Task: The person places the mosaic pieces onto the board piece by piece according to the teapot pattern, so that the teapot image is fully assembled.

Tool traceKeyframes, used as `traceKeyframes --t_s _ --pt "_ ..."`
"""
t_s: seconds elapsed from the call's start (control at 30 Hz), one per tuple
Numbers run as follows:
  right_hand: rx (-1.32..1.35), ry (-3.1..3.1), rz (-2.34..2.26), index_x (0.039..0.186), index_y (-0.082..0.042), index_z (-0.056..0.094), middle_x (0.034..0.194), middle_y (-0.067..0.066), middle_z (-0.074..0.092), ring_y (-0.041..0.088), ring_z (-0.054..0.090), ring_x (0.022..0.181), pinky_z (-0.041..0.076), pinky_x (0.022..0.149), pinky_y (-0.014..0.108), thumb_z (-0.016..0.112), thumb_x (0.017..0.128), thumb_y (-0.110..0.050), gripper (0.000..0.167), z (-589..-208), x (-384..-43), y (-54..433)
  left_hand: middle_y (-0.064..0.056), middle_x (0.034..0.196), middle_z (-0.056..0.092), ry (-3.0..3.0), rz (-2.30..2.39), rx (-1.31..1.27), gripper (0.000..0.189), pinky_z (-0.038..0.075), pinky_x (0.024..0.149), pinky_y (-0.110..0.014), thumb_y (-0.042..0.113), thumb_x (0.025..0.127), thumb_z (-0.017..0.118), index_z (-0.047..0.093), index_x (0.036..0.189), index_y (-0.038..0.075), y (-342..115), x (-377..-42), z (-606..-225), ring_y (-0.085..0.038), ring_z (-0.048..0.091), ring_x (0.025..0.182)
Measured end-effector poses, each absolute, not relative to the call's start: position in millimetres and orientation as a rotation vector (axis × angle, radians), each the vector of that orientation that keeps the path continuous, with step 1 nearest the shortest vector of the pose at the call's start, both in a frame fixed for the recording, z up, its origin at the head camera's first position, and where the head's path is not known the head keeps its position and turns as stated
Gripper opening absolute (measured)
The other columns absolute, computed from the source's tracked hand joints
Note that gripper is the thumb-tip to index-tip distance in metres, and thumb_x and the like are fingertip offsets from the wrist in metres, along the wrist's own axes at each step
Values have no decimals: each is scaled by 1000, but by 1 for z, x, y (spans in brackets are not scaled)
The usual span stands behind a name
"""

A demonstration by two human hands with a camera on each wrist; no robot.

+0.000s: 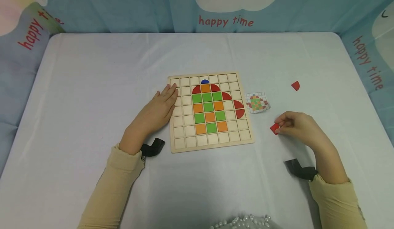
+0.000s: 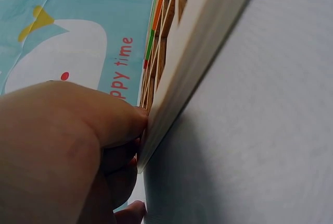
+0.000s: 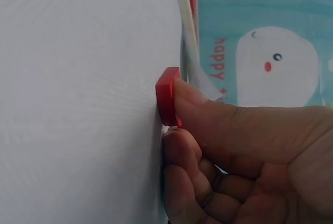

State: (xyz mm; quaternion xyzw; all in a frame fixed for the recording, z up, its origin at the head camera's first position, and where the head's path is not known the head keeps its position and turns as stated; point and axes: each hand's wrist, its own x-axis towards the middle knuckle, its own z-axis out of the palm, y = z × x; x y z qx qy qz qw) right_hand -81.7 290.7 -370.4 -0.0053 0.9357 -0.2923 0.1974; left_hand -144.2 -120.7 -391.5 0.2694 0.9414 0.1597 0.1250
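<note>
A wooden grid board [image 1: 212,139] lies on the white table, with orange, green, red and blue pieces set in its cells. My left hand [image 1: 155,114] rests on the board's left edge, fingers extended; the left wrist view has the thumb [image 2: 117,120] against the board's rim [image 2: 182,78]. To the right of the board, my right hand [image 1: 300,128] pinches a red tile [image 1: 274,128] between thumb and fingers. In the right wrist view this red tile [image 3: 166,96] appears close up; the fingers partly hide its shape.
A small picture card [image 1: 258,103] with a coloured grid pattern sits against the board's right side. Farther right lies a loose red quarter-round piece [image 1: 296,85]. A blue printed curtain [image 1: 123,8] stands behind the table's far edge.
</note>
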Motion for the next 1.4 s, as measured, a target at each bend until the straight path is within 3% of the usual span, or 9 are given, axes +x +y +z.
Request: traceKeyframes --t_s 0.5,0.9,1.2,1.4 --pt "22 2630 -819 96 1 63 81 5 66 18 60 76 47 62 19 75 78 -4 22 -369 -78 287 -17 155 13 2751 450 794 51 13 113 -51 14 101 38 24 146 -6 -121 -145 -392 -30 8 143" --pt "-29 2638 -916 98 0 62 86 10 64 12 58 74 49 62 17 71 81 1 19 -372 -73 287 -15 156 12 2742 460 776 51 11 113 -50 15 102 37 23 146 -5 -120 -145 -392 -28 6 143" --pt "-122 2665 -996 96 -2 68 84 6 66 6 60 72 49 63 15 74 80 -3 17 -369 -71 286 -18 155 13 2738 458 785 50 12 113 -51 13 101 38 24 145 -7 -119 -145 -392 -30 7 143" --pt "-116 2632 -1087 93 0 66 81 7 67 11 62 71 50 64 16 72 81 -2 13 -364 -72 273 -17 155 13 2743 473 778 51 12 113 -50 14 101 38 24 146 -6 -120 -144 -391 -29 7 143"
